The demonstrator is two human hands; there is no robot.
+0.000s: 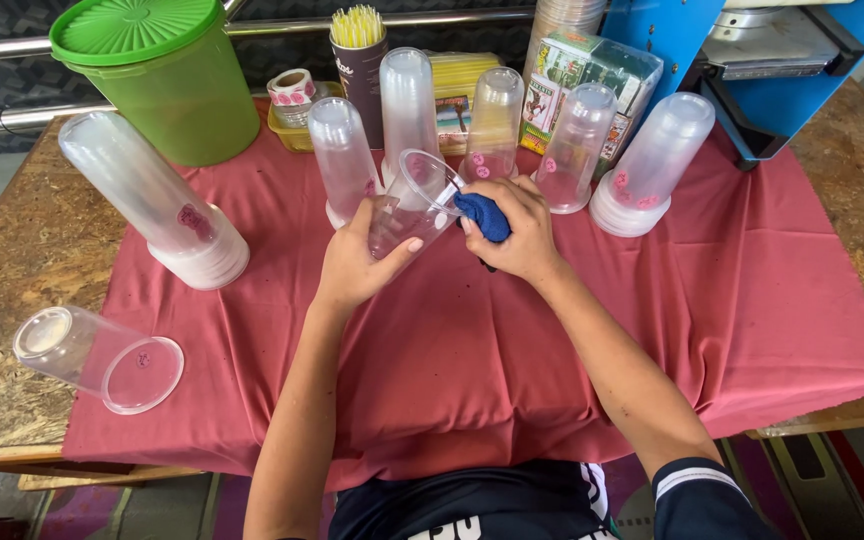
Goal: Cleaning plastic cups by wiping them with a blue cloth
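My left hand [357,262] grips a clear plastic cup [414,200] by its side, tilted with the mouth facing up and away. My right hand [512,228] holds a dark blue cloth [483,215] pressed against the cup's rim. Both hands meet over the red tablecloth [472,340] near the middle of the table. Just behind them stand several upside-down stacks of clear cups [343,160].
A large green lidded container [167,75] stands at the back left. A tall cup stack [157,200] leans at the left, and a short stack of cups [97,358] lies on its side at the near left. A blue machine [772,60], straws [357,28] and boxes sit at the back.
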